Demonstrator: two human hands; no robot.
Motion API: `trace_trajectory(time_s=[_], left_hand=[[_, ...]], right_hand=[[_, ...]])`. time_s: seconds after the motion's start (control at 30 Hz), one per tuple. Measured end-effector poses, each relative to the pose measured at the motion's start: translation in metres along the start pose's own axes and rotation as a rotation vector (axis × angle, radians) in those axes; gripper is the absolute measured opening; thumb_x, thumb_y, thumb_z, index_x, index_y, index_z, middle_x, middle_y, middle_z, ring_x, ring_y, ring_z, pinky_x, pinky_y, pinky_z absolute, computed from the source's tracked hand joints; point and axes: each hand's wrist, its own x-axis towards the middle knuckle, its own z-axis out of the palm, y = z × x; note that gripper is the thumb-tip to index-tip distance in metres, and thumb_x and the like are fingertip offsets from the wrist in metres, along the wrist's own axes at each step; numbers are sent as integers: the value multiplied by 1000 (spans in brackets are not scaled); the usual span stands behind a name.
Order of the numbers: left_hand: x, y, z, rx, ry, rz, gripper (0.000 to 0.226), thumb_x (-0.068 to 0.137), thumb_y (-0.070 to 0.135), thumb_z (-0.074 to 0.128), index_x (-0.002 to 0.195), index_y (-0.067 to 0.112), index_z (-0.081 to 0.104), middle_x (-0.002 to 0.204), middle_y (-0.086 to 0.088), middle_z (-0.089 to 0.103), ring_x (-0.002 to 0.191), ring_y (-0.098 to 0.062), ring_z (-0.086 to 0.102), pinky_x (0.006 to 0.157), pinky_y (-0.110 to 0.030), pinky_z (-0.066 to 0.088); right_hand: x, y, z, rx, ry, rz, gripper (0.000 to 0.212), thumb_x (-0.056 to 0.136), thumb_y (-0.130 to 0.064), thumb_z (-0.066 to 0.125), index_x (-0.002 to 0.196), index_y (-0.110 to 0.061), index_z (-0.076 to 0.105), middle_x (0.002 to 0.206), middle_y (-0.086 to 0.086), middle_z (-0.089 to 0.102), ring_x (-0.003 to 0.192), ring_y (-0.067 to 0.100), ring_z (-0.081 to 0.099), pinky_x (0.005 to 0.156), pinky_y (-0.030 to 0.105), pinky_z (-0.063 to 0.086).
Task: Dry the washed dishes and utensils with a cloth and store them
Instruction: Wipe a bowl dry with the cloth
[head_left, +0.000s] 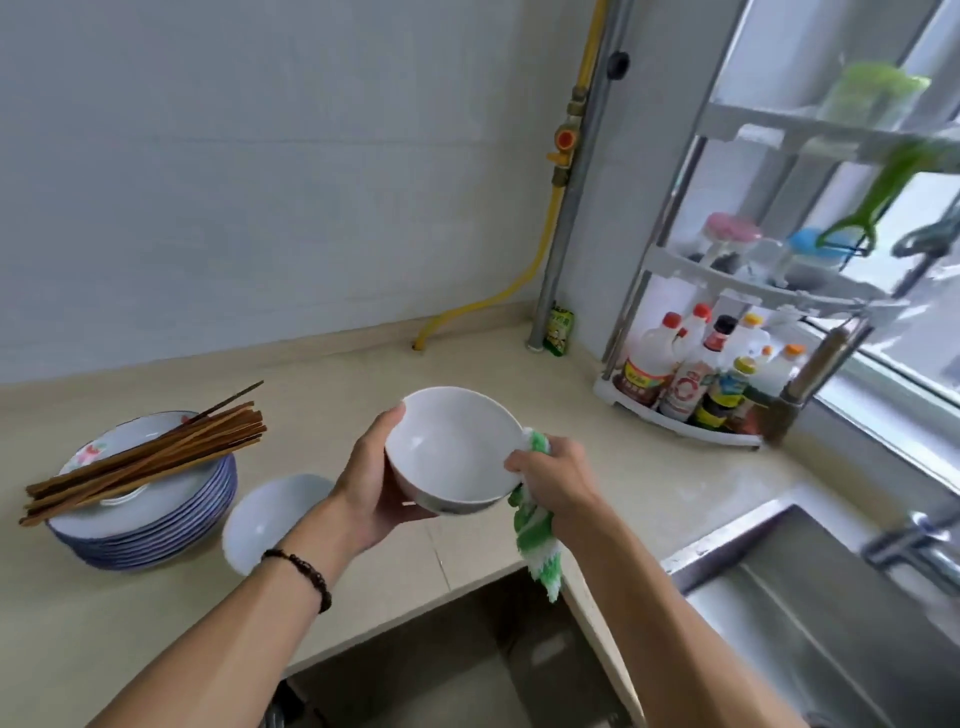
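Note:
My left hand (371, 483) grips a white bowl (449, 447) by its left rim and underside, holding it above the counter, tilted toward me. My right hand (556, 475) holds a green-and-white cloth (537, 545) against the bowl's right rim; the cloth's tail hangs down past the counter edge. A second white bowl (270, 519) sits on the counter, partly behind my left forearm. At the left stands a stack of blue-rimmed plates (156, 525) with a bundle of brown chopsticks (150, 454) lying across the top.
The beige counter (363, 374) wraps around a corner. A steel sink (810, 613) with a tap (914, 545) lies at the right. A corner rack (691, 415) of sauce bottles stands by the window. A yellow gas pipe (550, 218) runs down the wall.

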Motion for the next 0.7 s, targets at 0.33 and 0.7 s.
trace_trajectory(time_s=[0.33, 0.7], left_hand=[[13, -62, 200, 175, 12, -18, 35, 94, 47, 50, 118, 24, 62, 111, -14, 67, 104, -38, 64, 74, -45, 58], [38, -127, 365, 1115, 17, 263, 58, 88, 70, 48, 118, 20, 58, 110, -6, 61, 101, -29, 57, 87, -36, 49]], right_hand=[[-19, 84, -185, 76, 164, 13, 16, 95, -31, 65, 103, -17, 66, 92, 12, 72, 77, 25, 71, 78, 43, 61], [-39, 179, -335, 402, 303, 73, 30, 93, -13, 53, 122, -16, 46, 112, 17, 61, 82, 27, 66, 77, 46, 60]])
